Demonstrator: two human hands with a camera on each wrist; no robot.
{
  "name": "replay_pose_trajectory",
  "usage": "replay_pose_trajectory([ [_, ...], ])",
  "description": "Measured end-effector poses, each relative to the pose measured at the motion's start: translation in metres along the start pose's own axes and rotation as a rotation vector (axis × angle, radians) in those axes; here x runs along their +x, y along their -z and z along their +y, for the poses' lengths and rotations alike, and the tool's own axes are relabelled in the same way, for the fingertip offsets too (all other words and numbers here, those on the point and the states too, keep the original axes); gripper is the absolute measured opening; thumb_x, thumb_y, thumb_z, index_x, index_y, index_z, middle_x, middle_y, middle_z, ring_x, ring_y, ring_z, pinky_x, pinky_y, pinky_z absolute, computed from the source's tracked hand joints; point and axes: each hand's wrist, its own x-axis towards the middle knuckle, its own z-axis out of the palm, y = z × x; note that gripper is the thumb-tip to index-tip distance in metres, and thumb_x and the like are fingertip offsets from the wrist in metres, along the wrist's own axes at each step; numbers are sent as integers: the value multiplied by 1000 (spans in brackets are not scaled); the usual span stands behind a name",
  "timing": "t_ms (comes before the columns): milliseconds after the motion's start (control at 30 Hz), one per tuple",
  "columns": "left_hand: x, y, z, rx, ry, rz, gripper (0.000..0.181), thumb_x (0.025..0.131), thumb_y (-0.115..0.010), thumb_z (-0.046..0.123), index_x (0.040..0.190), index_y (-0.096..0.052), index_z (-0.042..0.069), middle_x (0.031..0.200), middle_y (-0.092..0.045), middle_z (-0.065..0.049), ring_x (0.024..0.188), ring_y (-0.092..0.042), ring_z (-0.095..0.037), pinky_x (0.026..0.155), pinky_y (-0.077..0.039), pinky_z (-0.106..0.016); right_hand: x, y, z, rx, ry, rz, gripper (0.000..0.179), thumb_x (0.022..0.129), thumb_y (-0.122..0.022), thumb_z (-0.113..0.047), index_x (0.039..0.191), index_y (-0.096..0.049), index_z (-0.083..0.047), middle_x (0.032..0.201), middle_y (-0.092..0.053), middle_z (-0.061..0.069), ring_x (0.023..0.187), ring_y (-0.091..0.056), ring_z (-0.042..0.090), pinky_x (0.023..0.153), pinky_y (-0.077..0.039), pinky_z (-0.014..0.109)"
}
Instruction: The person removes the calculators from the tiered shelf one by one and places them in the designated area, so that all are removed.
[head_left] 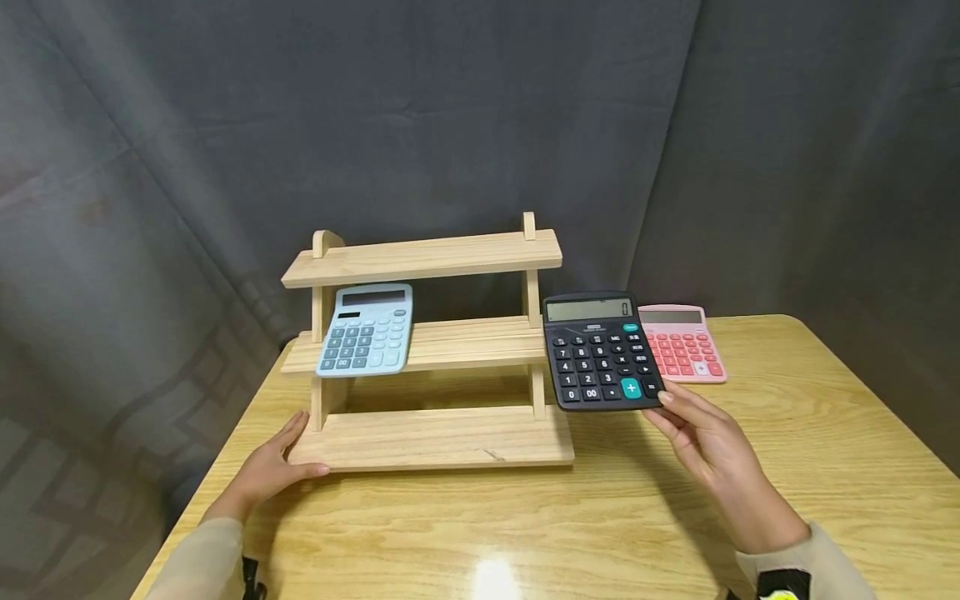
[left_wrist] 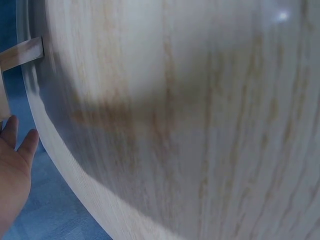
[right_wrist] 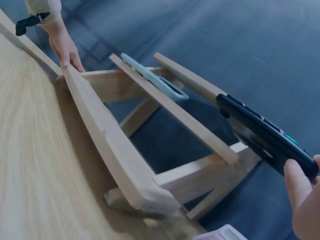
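Observation:
My right hand pinches the lower right corner of a black calculator, its screen showing 0. The calculator is held up, tilted, beside the right end of a three-tier wooden shelf. In the right wrist view its dark underside and side edge show, with the thumb beneath. My left hand rests against the left end of the bottom board, thumb along the front edge, fingers extended. A light blue calculator leans on the middle tier at the left. Only part of the left hand appears in the left wrist view.
A pink calculator lies on the wood-grain table right of the shelf, partly covered by the black one. A dark grey curtain hangs behind the table. The top tier stands above the blue calculator.

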Motion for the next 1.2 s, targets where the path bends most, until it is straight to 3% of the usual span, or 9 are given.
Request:
replay_pose_trajectory([
  [133,1,-1,-1,-1,5,3,101,65,-69,46,138,-14,2,140,-12,-22,121,-16,-45,91,-20,-58,-5,-1,-3,28,-3,1,33,85,-32,17,101,-60,9,102,-58,21,95,-55,29,83,-40,35],
  [467,1,0,1,-2,1,7,101,65,-70,46,138,-15,2,140,-13,-22,121,-16,-45,91,-19,-58,-14,16,-8,62,-1,57,33,85,-32,18,97,-62,9,99,-60,20,93,-56,29,82,-41,35],
  [567,0,0,1,0,2,6,101,65,-70,46,138,-15,2,140,-13,-22,121,-16,-45,91,-19,-58,-15,23,-9,49,-1,77,33,86,-32,17,98,-62,8,99,-60,20,92,-57,28,82,-41,35],
  [600,0,0,1,1,5,5,101,64,-70,46,138,-15,2,140,-13,-22,121,-16,-45,91,-19,-58,-13,38,-8,28,6,69,33,86,-33,16,100,-61,7,101,-59,20,95,-55,29,83,-40,36],
  [633,0,0,1,2,7,4,102,64,-70,46,138,-15,2,140,-12,-21,121,-16,-45,91,-19,-58,-13,40,-8,23,5,70,33,86,-32,16,100,-61,7,101,-59,20,95,-55,29,83,-40,36],
  [800,0,-1,1,7,7,3,101,65,-70,46,138,-14,2,140,-13,-22,121,-17,-45,91,-20,-58,-16,45,-6,-6,4,72,32,85,-35,16,99,-62,7,100,-60,19,93,-57,27,81,-42,34],
  [833,0,-1,0,9,3,4,101,65,-70,46,138,-14,2,140,-13,-22,121,-17,-45,90,-20,-58,-20,33,-6,8,-4,86,32,85,-34,17,96,-63,7,97,-61,18,90,-58,26,80,-43,33],
  [1200,-1,-1,2,10,10,1,101,65,-69,47,138,-14,2,140,-13,-22,121,-17,-46,90,-20,-58,-24,49,1,-39,-39,174,28,84,-40,15,90,-66,4,92,-62,16,86,-60,24,79,-44,33],
])
